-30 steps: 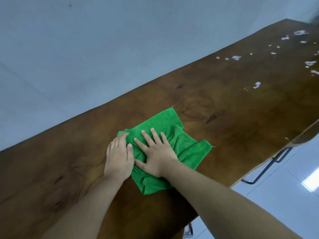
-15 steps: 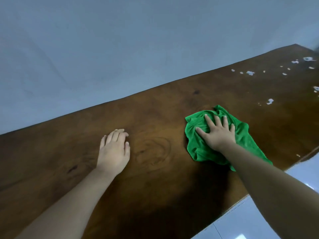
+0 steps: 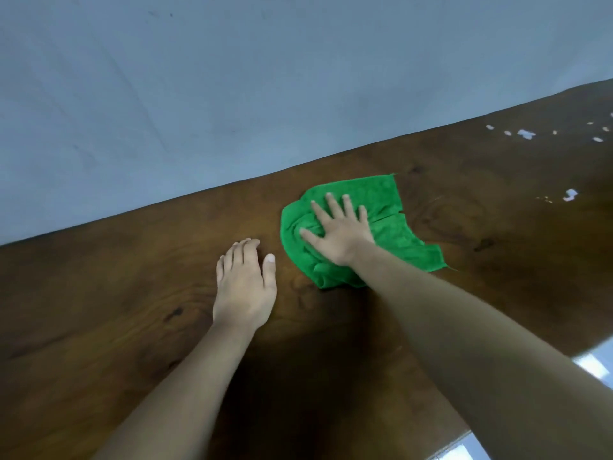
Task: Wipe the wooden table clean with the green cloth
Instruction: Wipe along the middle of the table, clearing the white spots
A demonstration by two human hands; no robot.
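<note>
The green cloth (image 3: 381,194) lies crumpled on the dark wooden table (image 3: 99,310), near its far edge. My right hand (image 3: 338,234) presses flat on the cloth with fingers spread, and the thumb side bunches the fabric. My left hand (image 3: 243,287) rests palm down on the bare wood just left of the cloth, a small gap apart, holding nothing. White scraps (image 3: 525,133) lie scattered on the table at the far right, with one more white scrap (image 3: 570,195) nearer the cloth.
A plain blue-grey wall (image 3: 232,94) runs right behind the table's far edge. The pale tiled floor (image 3: 593,363) shows past the table's near edge at the lower right.
One second ago both hands were on the cloth. My right hand then swept it away to the right, and now it has slid back close to my left hand, which stayed on the wood.
</note>
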